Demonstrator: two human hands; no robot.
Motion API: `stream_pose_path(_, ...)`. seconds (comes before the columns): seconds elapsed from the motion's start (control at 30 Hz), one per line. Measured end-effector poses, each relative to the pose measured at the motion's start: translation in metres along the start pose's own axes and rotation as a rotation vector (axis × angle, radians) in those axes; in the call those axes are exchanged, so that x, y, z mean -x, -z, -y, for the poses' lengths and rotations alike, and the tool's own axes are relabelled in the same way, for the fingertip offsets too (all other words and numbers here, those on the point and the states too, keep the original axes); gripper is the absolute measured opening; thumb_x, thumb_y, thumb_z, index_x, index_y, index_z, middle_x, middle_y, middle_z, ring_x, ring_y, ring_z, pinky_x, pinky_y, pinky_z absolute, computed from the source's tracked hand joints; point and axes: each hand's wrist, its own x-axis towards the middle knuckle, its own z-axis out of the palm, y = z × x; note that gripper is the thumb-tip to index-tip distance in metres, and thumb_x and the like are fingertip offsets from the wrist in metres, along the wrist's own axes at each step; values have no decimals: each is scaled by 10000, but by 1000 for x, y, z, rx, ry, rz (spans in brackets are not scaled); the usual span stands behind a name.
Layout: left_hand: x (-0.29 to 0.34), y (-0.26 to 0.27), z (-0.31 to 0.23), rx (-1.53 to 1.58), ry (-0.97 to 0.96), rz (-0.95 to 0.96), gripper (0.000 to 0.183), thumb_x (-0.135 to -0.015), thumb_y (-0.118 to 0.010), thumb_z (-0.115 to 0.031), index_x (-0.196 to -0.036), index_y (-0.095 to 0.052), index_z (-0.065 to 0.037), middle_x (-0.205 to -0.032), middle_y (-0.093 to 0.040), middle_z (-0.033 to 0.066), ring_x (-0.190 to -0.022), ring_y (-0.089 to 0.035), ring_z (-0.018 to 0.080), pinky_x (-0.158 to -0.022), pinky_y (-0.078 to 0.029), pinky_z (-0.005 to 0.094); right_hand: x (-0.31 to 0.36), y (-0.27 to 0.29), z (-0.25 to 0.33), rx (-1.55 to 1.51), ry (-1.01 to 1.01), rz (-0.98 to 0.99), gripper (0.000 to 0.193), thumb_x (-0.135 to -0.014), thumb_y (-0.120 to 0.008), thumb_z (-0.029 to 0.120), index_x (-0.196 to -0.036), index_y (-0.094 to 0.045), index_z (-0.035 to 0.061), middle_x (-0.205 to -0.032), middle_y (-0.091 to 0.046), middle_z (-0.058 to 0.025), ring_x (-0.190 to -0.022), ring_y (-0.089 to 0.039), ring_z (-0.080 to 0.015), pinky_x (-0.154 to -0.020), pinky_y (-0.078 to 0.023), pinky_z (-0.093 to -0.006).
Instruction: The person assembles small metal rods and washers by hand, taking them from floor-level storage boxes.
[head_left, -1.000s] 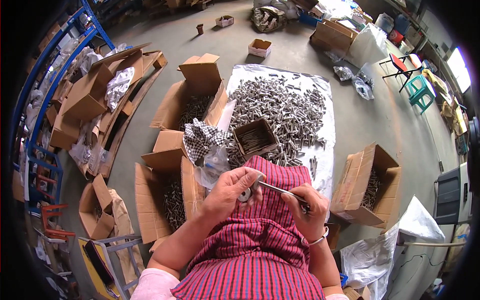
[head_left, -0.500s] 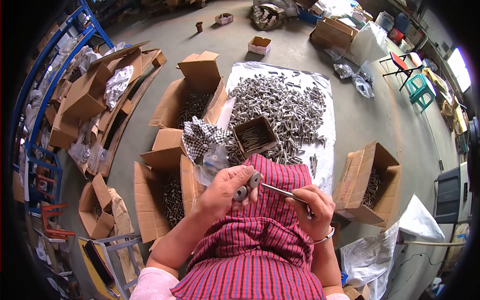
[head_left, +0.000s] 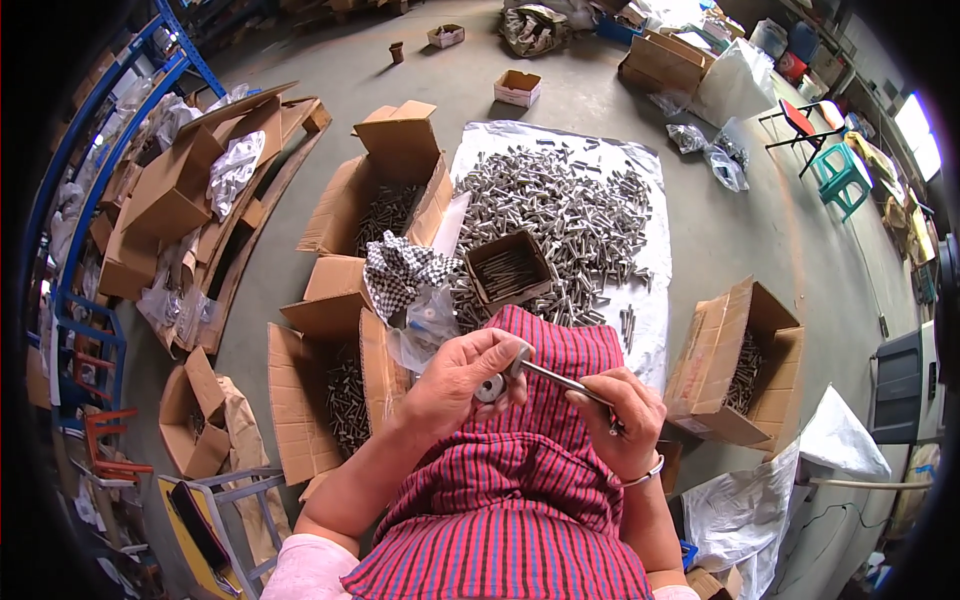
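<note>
At centre frame, the right hand [head_left: 618, 422] pinches the lower end of a long steel bolt [head_left: 562, 381], while the left hand [head_left: 462, 374] closes round its head end with washers [head_left: 489, 389] in the palm. Both work above a red striped apron [head_left: 520, 500]. Higher up lies a heap of bolts [head_left: 560, 215] on a white sheet [head_left: 655, 262], around a small open box [head_left: 510, 268], flanked by cardboard cartons [head_left: 735, 365].

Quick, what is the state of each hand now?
Left hand: closed on round grey metal washers.
Right hand: closed on a long grey metal bolt.
</note>
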Motion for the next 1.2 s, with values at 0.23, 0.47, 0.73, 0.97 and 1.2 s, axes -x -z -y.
stream_pose_path(0.23, -2, 4, -5, -67, -86, 35, 250, -883, -547, -128, -1096, -522, 1, -827, -620, 81, -609, -527, 57, -467, -404, 165, 9, -9, 1, -195, -433, -11, 209, -829, -624, 115, -657, -571, 7, -519, -505, -39, -442, -463, -81, -401, -306, -221)
stream_pose_path(0.47, -3, -6, -10, -128, -167, 7, 352, -860, -580, -111, -1167, -482, 30, -849, -589, 46, -615, -518, 47, -487, -424, 169, 12, -14, -3, -784, -1024, -73, 309, -889, -563, 211, -640, -573, 29, -486, -468, 16, -403, -385, -35, -380, -254, -197)
stream_pose_path(0.73, -10, 1, -7, -317, -41, -58, 373, -831, -641, -231, -1115, -526, -18, -738, -574, -2, -526, -468, 10, -411, -327, 133, 12, -9, -3, -608, -836, -53, 335, -892, -559, 217, -620, -572, 21, -475, -458, 23, -404, -375, -27, -379, -248, -200)
stream_pose_path(0.97, -17, 11, -2, -314, 148, -7, 486, -823, -605, -132, -1257, -423, -8, -943, -540, 61, -616, -492, 38, -440, -347, 131, 9, -6, -7, -515, -796, -88, 377, -903, -537, 234, -595, -548, 17, -460, -439, 14, -376, -360, -42, -364, -233, -213)
stream_pose_path(1.2, -21, 13, 5, -105, -62, -19, 323, -834, -592, -201, -1099, -529, -28, -857, -563, 47, -585, -493, 26, -442, -345, 141, 5, -2, -14, -443, -706, -54, 342, -893, -549, 191, -602, -553, 13, -472, -459, 14, -389, -387, -45, -376, -255, -208)
